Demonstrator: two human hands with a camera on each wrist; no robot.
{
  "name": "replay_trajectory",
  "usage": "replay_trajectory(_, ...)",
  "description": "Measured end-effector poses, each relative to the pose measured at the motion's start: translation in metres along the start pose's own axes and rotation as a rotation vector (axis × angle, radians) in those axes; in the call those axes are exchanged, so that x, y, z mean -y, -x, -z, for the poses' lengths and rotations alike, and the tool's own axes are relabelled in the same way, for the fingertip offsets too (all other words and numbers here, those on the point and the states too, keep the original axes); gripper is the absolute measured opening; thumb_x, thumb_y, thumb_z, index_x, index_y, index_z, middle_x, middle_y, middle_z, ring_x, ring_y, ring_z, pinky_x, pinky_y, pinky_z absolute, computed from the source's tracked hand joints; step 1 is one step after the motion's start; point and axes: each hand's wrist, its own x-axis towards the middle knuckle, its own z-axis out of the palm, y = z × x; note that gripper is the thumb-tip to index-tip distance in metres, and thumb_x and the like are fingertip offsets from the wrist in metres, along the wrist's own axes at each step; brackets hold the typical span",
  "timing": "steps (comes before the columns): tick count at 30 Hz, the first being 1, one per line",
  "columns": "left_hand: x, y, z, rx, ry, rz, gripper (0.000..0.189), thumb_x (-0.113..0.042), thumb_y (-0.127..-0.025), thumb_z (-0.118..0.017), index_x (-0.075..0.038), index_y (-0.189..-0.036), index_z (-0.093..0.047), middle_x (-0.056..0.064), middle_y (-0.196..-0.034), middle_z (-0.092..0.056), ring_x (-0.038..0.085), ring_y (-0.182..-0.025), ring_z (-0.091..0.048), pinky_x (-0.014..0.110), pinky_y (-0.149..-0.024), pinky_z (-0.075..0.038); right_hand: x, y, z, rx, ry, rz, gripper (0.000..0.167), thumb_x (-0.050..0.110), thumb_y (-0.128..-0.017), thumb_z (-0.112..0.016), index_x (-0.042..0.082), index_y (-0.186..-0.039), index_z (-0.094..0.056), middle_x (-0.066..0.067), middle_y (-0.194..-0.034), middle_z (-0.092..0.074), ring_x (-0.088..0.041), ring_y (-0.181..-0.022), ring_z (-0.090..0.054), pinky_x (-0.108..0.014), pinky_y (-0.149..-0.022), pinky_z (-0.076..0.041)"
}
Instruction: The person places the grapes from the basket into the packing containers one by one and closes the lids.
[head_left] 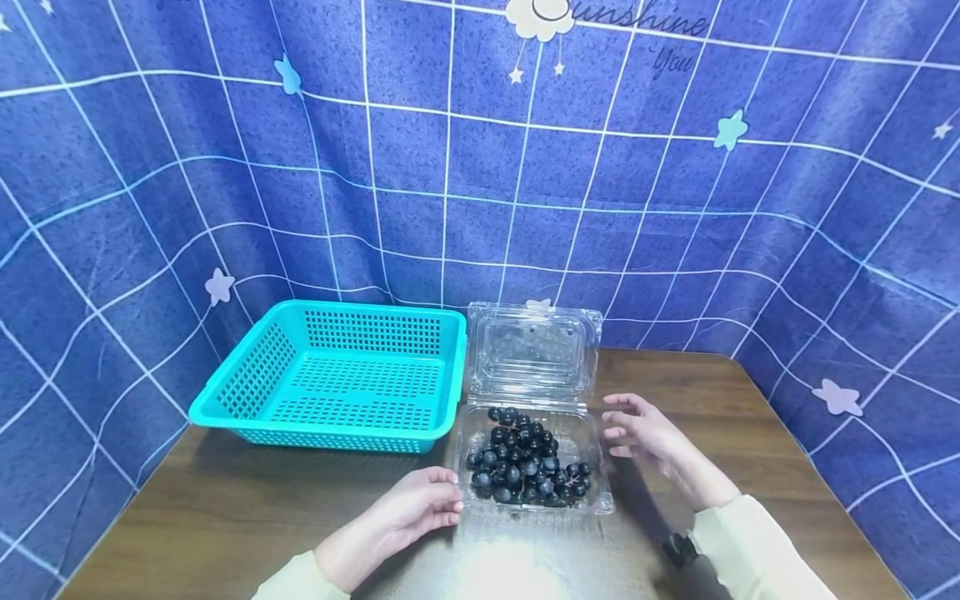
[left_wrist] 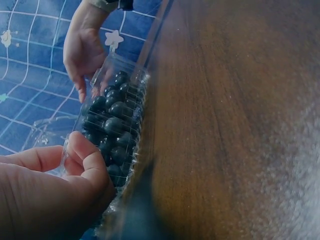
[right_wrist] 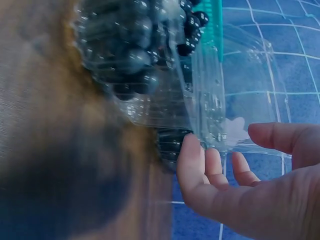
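A clear plastic clamshell box (head_left: 602, 498) holds a bunch of dark grapes (head_left: 522, 467). Its hinged lid (head_left: 536, 350) stands raised at the back, against the curtain. At the box's left side, my left hand (head_left: 412, 510) pinches the rim; the left wrist view shows thumb and index finger (left_wrist: 86, 146) on the plastic edge. My right hand (head_left: 651, 435) is beside the box's right side, its fingers spread and slightly bent. In the right wrist view, the right hand (right_wrist: 250, 200) has nothing held between thumb and fingers, close to the hinge end.
A turquoise perforated basket (head_left: 337, 437) sits to the left of the box, with nothing in it. All of this is on a brown wooden table (head_left: 690, 383). Behind and along both sides hangs a blue curtain (head_left: 405, 150) with white grid lines and stars.
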Motion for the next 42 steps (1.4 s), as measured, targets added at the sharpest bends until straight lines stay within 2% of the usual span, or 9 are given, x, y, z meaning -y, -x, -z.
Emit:
replay_trajectory(8, 0.000, 0.000, 0.000, -0.004, -0.002, 0.005, 0.019, 0.003, -0.083, -0.054, -0.001, -0.098, -0.044, 0.002, -0.076, -0.051, 0.012, -0.070, -0.054, 0.025, -0.068, -0.051, 0.021, -0.010, 0.004, -0.040, 0.040, 0.031, 0.046, 0.009, -0.095, -0.047, -0.001, -0.136, -0.030, -0.006, -0.110, -0.050, -0.012, -0.085, -0.057, -0.031, -0.073, -0.054)
replay_trajectory(12, 0.000, 0.000, 0.000, -0.006, 0.001, 0.008, 0.018, 0.004, -0.083, -0.054, -0.002, -0.098, -0.044, 0.002, -0.076, -0.051, 0.012, -0.071, -0.054, 0.025, -0.068, -0.051, 0.030, -0.017, 0.008, -0.041, 0.024, 0.049, 0.046, 0.007, -0.095, -0.045, -0.002, -0.137, -0.028, -0.004, -0.108, -0.049, -0.009, -0.082, -0.057, -0.028, -0.071, -0.054)
replay_trajectory(24, 0.000, 0.000, 0.000, -0.016, -0.002, 0.007, 0.017, 0.003, -0.084, -0.054, -0.001, -0.097, -0.045, 0.003, -0.077, -0.052, 0.012, -0.071, -0.055, 0.026, -0.069, -0.051, 0.060, -0.034, 0.007, -0.065, -0.045, 0.092, 0.048, 0.006, -0.096, -0.042, -0.006, -0.139, -0.023, -0.011, -0.114, -0.046, -0.008, -0.080, -0.056, -0.023, -0.072, -0.052)
replay_trajectory(29, 0.000, 0.000, 0.000, -0.013, -0.005, 0.008, 0.015, 0.003, -0.085, -0.053, -0.002, -0.096, -0.046, 0.003, -0.077, -0.051, 0.012, -0.071, -0.054, 0.026, -0.068, -0.051, 0.070, -0.042, 0.009, -0.104, -0.049, 0.090, 0.050, 0.005, -0.095, -0.043, -0.006, -0.140, -0.023, -0.009, -0.108, -0.049, -0.008, -0.077, -0.057, -0.021, -0.071, -0.052)
replay_trajectory(36, -0.001, 0.001, -0.001, -0.017, -0.010, 0.009, 0.017, 0.003, -0.085, -0.053, 0.000, -0.100, -0.045, 0.003, -0.077, -0.052, 0.012, -0.071, -0.055, 0.025, -0.068, -0.051, 0.082, -0.050, 0.011, -0.144, -0.104, 0.100, 0.050, 0.005, -0.095, -0.043, -0.005, -0.141, -0.023, -0.008, -0.109, -0.047, -0.006, -0.077, -0.056, -0.021, -0.073, -0.053)
replay_trajectory(42, -0.001, 0.001, -0.001, -0.019, -0.009, 0.007, 0.018, 0.003, -0.085, -0.053, 0.000, -0.100, -0.045, 0.003, -0.077, -0.052, 0.012, -0.072, -0.054, 0.025, -0.068, -0.051, 0.089, -0.060, 0.012, -0.146, -0.102, 0.124, 0.049, 0.009, -0.097, -0.043, -0.006, -0.140, -0.026, -0.003, -0.105, -0.050, -0.007, -0.081, -0.056, -0.021, -0.075, -0.051)
